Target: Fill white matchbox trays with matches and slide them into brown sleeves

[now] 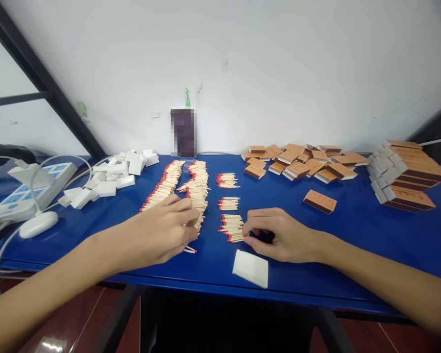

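My left hand (172,228) bends over the near end of a long row of red-tipped matches (199,196), fingers curled and pressed together; whatever they pinch is hidden. A second long row of matches (165,184) lies left of it. My right hand (270,234) pinches with thumb and forefinger at the plain ends of a small group of matches (231,226). Two more small groups, one of matches (228,203) and a farther one of matches (227,180), lie behind that. Just in front of my right hand is a white matchbox tray (250,268).
White trays (110,176) are heaped at left. Orange matchbox sleeves (297,162) lie scattered at back right, one matchbox sleeve (319,201) nearer. Stacked matchboxes (407,171) stand far right. A power strip (29,191) with cables sits left; a phone (183,132) leans on the wall.
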The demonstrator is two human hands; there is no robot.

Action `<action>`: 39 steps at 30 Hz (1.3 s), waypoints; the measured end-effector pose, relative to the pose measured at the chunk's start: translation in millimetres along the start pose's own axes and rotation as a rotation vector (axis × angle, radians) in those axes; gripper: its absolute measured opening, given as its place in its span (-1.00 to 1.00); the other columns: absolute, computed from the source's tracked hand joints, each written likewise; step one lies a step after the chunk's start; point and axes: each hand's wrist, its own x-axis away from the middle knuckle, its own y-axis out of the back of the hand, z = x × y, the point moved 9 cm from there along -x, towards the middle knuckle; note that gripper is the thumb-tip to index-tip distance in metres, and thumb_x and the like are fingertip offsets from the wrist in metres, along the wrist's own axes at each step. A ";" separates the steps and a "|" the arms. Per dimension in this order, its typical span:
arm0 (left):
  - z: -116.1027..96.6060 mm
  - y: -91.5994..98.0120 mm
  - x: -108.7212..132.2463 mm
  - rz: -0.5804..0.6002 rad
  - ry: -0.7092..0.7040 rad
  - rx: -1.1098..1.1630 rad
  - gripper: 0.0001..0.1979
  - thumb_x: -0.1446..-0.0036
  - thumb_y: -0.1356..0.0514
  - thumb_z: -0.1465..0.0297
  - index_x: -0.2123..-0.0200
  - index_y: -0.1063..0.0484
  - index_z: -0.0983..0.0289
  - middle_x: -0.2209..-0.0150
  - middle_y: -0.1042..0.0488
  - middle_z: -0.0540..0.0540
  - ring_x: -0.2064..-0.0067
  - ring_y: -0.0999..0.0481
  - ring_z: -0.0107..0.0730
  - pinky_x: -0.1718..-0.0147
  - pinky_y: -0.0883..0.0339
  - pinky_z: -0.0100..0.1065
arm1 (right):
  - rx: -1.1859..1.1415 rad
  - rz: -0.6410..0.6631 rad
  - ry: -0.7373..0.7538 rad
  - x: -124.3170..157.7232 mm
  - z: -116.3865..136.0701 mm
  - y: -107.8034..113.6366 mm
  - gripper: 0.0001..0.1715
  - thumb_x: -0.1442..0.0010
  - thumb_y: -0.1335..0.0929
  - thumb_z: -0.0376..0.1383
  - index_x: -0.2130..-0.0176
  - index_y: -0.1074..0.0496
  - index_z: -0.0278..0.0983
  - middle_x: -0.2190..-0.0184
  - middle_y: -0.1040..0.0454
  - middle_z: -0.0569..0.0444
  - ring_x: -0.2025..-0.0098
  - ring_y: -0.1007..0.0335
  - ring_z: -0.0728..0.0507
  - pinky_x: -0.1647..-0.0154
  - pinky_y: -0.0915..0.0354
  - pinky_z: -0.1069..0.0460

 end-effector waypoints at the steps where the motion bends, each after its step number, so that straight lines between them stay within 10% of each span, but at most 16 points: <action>1: 0.3 1.7 1.2 0.003 -0.003 0.006 -0.89 -0.23 -0.18 0.47 0.36 -0.44 0.21 0.27 -0.43 0.08 0.21 -0.34 -0.23 0.21 -0.15 -0.22 | -0.010 0.000 0.009 0.3 1.1 1.1 -0.87 -0.24 -0.31 -0.35 0.34 -0.44 -0.29 0.50 -0.35 0.15 0.49 -0.22 0.03 0.44 -0.15 0.11; 39: -12.8 -13.0 -24.0 0.104 -0.037 -0.045 -0.81 -0.09 -0.30 0.50 0.49 -0.36 0.23 0.42 -0.40 0.02 0.22 -0.34 -0.23 0.18 -0.06 -0.20 | -0.025 0.061 0.116 7.2 13.6 -3.3 -0.86 -0.23 -0.28 -0.26 0.26 -0.38 -0.28 0.47 -0.37 0.13 0.46 -0.20 -0.02 0.38 -0.15 0.06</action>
